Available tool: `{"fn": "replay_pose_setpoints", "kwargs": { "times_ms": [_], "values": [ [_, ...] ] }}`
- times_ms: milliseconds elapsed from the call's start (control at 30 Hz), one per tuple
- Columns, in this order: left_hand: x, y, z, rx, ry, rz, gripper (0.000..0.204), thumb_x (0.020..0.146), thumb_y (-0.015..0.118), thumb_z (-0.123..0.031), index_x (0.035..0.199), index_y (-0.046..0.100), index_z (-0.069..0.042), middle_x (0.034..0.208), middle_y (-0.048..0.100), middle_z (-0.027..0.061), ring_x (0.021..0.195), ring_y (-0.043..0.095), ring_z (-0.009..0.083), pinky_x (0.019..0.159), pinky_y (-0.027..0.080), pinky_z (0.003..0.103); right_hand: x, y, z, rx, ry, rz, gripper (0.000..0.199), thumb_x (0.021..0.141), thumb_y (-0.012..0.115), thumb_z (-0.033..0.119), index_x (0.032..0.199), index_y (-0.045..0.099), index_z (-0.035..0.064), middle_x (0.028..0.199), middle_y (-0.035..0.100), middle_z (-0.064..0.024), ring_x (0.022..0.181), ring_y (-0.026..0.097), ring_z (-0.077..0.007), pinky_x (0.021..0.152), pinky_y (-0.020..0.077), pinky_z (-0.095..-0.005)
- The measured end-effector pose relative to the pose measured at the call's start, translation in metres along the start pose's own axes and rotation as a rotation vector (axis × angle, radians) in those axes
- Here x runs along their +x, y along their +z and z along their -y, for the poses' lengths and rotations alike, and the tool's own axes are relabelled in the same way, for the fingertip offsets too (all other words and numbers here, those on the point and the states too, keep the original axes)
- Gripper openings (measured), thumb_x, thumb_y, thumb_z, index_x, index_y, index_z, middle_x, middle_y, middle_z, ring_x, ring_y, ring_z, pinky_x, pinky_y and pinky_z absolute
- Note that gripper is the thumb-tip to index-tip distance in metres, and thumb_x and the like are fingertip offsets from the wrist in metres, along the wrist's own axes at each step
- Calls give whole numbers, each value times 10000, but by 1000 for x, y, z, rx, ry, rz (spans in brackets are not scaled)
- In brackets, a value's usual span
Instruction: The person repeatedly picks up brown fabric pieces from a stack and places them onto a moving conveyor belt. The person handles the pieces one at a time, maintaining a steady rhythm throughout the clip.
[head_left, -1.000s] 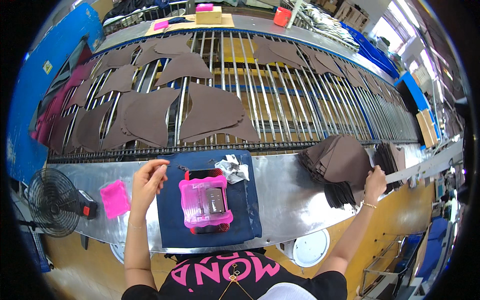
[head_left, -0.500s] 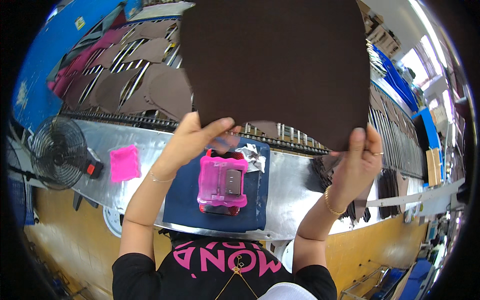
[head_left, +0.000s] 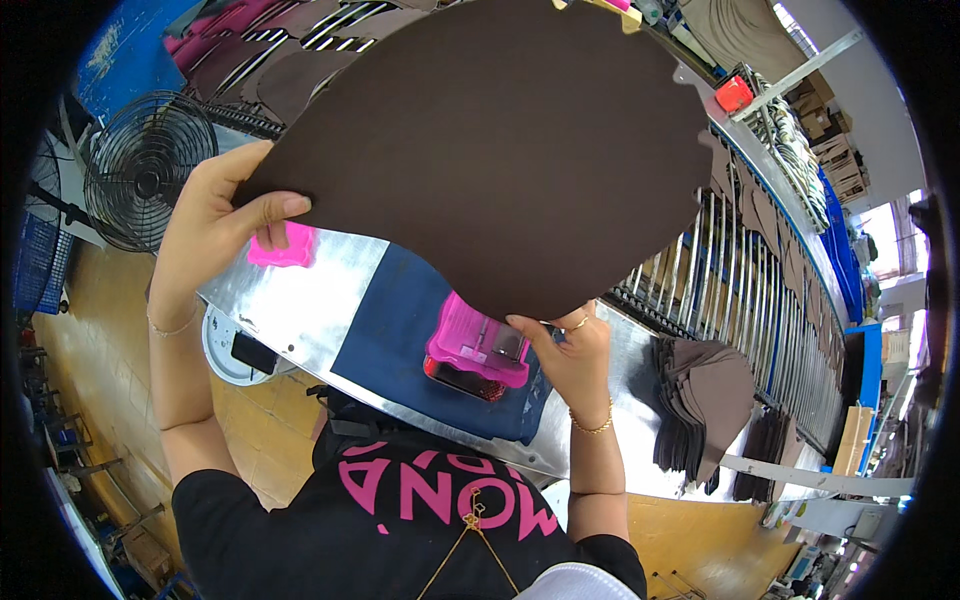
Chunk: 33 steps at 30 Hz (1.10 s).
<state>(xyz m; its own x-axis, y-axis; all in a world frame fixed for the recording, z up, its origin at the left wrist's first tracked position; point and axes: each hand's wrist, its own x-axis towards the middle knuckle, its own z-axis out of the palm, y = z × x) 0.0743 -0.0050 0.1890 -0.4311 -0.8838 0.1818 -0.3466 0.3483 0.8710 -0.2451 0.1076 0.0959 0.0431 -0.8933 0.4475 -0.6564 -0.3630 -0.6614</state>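
From the head view, the left hand [head_left: 215,225] pinches the left edge of a large dark brown leather piece [head_left: 490,150], and the right hand [head_left: 570,355] grips its lower edge, holding it spread in the air above the metal surface [head_left: 300,300]. Beneath it lie a blue mat [head_left: 400,330] and a pink box [head_left: 478,345]. A fan [head_left: 140,170] stands at the surface's left end; stacked brown pieces [head_left: 700,400] sit near its right edge.
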Motion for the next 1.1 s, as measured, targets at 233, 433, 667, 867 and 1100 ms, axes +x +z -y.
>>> {"fn": "replay_pose_setpoints", "kwargs": {
  "times_ms": [233, 433, 667, 867, 1100],
  "values": [
    [-5, 19, 19, 13, -71, 64, 114, 856, 593, -20, 774, 533, 31, 630, 502, 1, 540, 569, 58, 474, 406, 188, -12, -17, -4, -283, -157, -21, 158, 698, 757, 124, 845, 702, 106, 684, 625, -32, 621, 531, -208, 815, 339, -371],
    [9, 72, 28, 190, 72, 343, 119, 817, 625, -53, 765, 543, 17, 676, 504, 121, 541, 591, 236, 486, 444, 332, -70, -45, -23, -463, 28, 8, 111, 733, 719, 89, 839, 694, 103, 724, 649, -27, 642, 564, -184, 854, 332, -381],
    [27, 135, 9, 384, 523, 480, 95, 738, 675, -118, 826, 652, -94, 760, 536, 36, 650, 598, 214, 528, 465, 346, -135, -98, -23, -304, 331, -42, 74, 742, 658, 79, 811, 681, 84, 743, 674, -20, 653, 587, -170, 892, 334, -398],
    [39, 194, -8, 351, 677, 687, 159, 725, 708, -174, 852, 648, -100, 894, 528, 48, 694, 612, 211, 550, 484, 322, -185, -171, 2, -68, 490, -605, 168, 863, 598, 127, 953, 621, -12, 785, 604, -19, 819, 531, -147, 776, 427, -271],
    [100, 209, -95, -67, 713, 498, 680, 712, 759, -352, 1276, 489, -84, 1021, 520, 119, 816, 603, 287, 694, 506, 366, -136, -255, 64, -911, 343, -235, 100, 801, 645, 37, 895, 621, 16, 728, 575, -79, 679, 514, -187, 863, 359, -352]
  ]
}}
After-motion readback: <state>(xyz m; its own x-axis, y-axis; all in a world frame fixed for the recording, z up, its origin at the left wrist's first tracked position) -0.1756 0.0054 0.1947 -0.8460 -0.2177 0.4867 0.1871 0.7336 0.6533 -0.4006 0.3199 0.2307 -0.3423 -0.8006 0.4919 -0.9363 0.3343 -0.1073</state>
